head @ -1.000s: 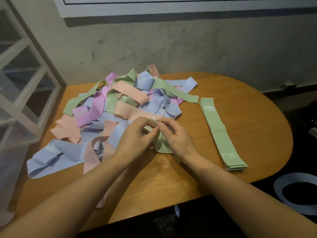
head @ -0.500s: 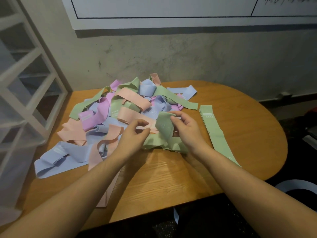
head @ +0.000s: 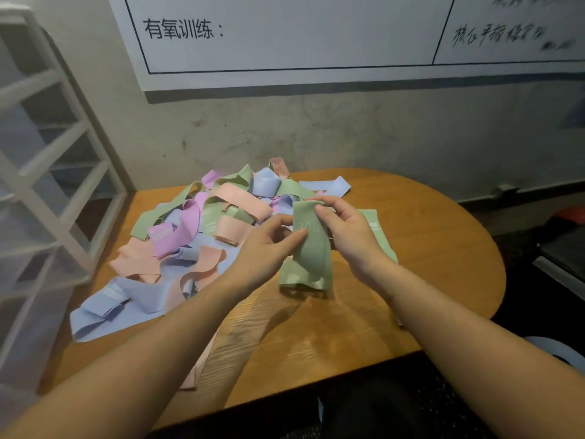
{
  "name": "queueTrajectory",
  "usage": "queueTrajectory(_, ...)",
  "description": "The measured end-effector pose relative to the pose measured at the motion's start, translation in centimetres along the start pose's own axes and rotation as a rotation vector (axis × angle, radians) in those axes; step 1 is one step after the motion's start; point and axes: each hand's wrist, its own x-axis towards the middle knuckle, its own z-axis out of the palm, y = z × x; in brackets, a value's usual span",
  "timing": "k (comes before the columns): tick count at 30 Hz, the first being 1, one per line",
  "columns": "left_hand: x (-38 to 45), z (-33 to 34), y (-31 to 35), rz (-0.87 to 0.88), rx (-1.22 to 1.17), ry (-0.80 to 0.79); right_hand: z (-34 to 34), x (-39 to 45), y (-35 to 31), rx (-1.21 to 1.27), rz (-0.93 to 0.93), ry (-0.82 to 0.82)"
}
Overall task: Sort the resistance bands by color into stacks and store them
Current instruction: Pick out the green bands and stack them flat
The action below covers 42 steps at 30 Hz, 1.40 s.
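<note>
- A white shelf frame point(head: 47, 172) stands at the far left, beside the wooden table point(head: 427, 248), with a pale grey wall behind both.
- A loose pile of resistance bands point(head: 196, 242) covers the left and back of the table: blue, peach, pink and green strips lie tangled and overlapping.
- A blue band point(head: 120, 299) spreads at the pile's near-left edge, and a peach band point(head: 202, 365) hangs over the table's front edge under the left forearm.
- The left hand point(head: 266, 248) is raised over the table just right of the pile, thumb and fingers curled in, pinching the left edge of a green band point(head: 308, 245).
- That green band is held up between both hands, its lower end crumpled and resting on the table.
- The right hand point(head: 348, 229) pinches the band's upper right edge, thumb on the front, fingers curled behind.
- A stack of flat green bands point(head: 376, 223) lies on the table behind the right hand and wrist, largely hidden by them.
- A whiteboard point(head: 316, 42) with black writing hangs on the wall above.
</note>
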Motion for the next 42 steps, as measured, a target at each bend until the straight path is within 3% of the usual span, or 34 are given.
queueTrajectory(11, 0.0, 0.6, 4.0, -0.197, -0.32, 0.081, -2.2, -1.1, -1.3, 0.011, 0.045, -0.036)
queueTrajectory(18, 0.9, 1.5, 4.5, -0.252, -0.554, 0.068, -3.5, -2.0, -0.1, -0.05, 0.059, -0.189)
queueTrajectory(22, 1.7, 2.7, 4.3, -0.263, -0.581, 0.078, -4.5, -2.2, 0.0, 0.0, 0.079, -0.204)
queueTrajectory(30, 4.6, 6.2, 3.7, -0.352, -0.694, 0.144, -7.3, -1.7, 0.7, 0.039, 0.149, -0.052)
queueTrajectory(37, 8.3, 9.0, 3.4, -0.427, -0.801, 0.223, -10.9, -1.6, 1.8, -0.116, 0.283, -0.168)
queueTrajectory(42, 11.2, 10.5, 2.1, -0.451, -0.68, 0.233, -13.1, -1.8, 2.3, -0.162, 0.315, -0.11)
